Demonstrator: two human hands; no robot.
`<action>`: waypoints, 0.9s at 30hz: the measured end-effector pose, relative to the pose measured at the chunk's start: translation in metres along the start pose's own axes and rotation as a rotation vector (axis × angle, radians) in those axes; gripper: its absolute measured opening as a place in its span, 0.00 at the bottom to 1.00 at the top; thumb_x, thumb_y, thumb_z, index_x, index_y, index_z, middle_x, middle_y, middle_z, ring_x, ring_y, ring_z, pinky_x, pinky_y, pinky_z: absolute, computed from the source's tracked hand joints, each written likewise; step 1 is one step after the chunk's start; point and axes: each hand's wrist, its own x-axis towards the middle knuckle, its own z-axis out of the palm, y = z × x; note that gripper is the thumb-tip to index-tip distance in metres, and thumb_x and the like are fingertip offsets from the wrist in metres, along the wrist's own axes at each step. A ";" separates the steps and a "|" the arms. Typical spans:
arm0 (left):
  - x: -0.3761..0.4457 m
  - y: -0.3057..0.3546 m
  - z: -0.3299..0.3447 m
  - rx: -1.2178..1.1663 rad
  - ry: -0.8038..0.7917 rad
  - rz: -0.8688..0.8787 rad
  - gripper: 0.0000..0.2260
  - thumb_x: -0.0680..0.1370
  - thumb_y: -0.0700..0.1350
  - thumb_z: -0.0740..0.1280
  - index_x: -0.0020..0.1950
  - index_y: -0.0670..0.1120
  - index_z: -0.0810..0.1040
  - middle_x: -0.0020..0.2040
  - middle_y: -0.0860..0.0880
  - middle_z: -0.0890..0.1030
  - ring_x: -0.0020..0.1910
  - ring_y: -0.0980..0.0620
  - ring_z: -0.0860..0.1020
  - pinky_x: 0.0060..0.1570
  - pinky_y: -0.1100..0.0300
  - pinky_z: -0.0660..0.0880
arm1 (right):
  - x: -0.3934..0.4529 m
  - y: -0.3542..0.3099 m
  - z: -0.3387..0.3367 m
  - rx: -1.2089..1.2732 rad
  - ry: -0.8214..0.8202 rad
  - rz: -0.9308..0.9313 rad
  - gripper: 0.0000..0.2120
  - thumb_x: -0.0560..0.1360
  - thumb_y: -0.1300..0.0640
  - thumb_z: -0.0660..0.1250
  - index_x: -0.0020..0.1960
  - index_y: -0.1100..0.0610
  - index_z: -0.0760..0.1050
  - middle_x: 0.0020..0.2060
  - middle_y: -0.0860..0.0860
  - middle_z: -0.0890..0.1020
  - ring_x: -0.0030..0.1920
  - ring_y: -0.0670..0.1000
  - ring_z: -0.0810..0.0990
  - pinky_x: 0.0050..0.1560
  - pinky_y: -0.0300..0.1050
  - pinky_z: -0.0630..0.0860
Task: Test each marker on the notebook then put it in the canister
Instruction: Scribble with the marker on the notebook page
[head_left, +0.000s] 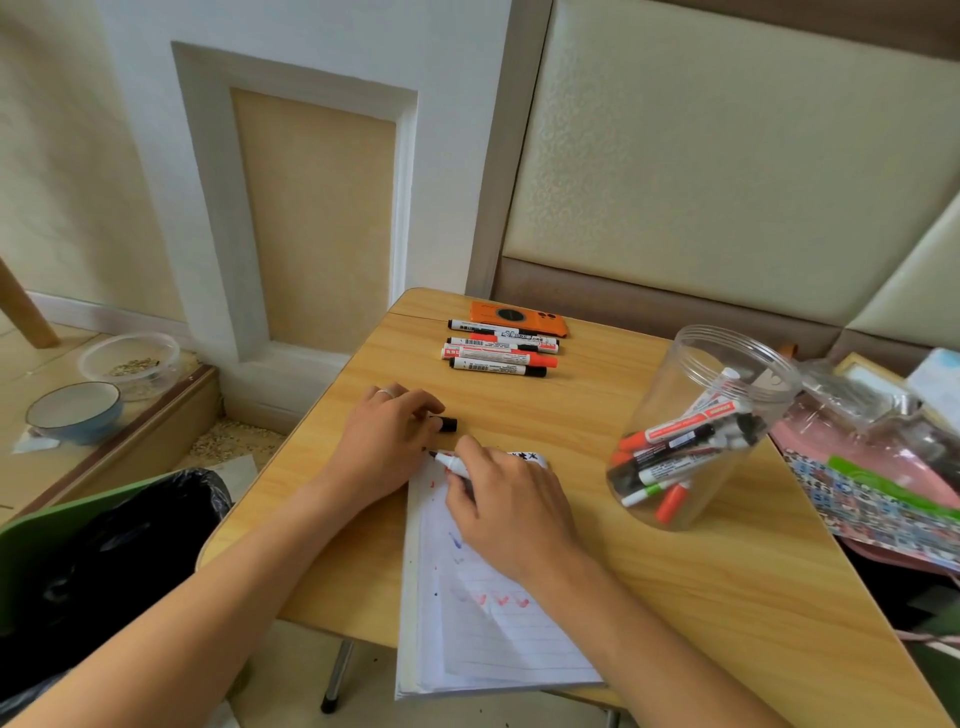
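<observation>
the task looks roughly half done. just below the middle of the frame the right hand (506, 512) pinches an uncapped marker (451, 462) in its fingers, the tip touching the top left corner of the notebook (483, 639), which lies open on the worktop (701, 582) and overhangs its near edge. the page already carries several red and blue test marks. just left of it the left hand (387, 441) rests on the worktop with its fingers curled around a black cap (445, 424), probably this marker's, though most of it is hidden. right of centre the clear canister (691, 431) stands open and tilted-looking in the wide lens, holding a jumble of tested markers (675, 457), red, black and one green. still to do: finish this stroke, recap, drop it in, then work through the untested markers (498, 353) lying in a row at the far edge of the worktop, upper centre, touching an orange phone (517, 318); four or five, hard to count
</observation>
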 end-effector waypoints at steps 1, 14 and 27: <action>-0.002 0.000 -0.002 -0.015 0.006 0.008 0.10 0.81 0.49 0.65 0.62 0.52 0.79 0.54 0.51 0.77 0.56 0.49 0.72 0.56 0.52 0.73 | 0.000 0.000 -0.001 0.008 0.006 0.004 0.04 0.82 0.50 0.57 0.50 0.49 0.65 0.38 0.46 0.78 0.34 0.53 0.69 0.40 0.51 0.72; -0.057 0.002 -0.015 0.083 -0.108 0.097 0.27 0.73 0.72 0.62 0.64 0.57 0.65 0.59 0.58 0.71 0.58 0.55 0.69 0.60 0.55 0.70 | 0.016 0.007 -0.032 0.681 0.062 0.405 0.07 0.83 0.63 0.60 0.57 0.52 0.69 0.45 0.50 0.79 0.39 0.51 0.83 0.43 0.52 0.82; -0.059 0.002 -0.012 0.188 -0.144 0.127 0.24 0.79 0.67 0.56 0.72 0.59 0.67 0.70 0.55 0.66 0.68 0.55 0.63 0.71 0.56 0.62 | 0.022 0.017 -0.036 1.464 -0.071 0.653 0.09 0.80 0.65 0.69 0.60 0.59 0.79 0.40 0.56 0.81 0.37 0.49 0.79 0.29 0.37 0.71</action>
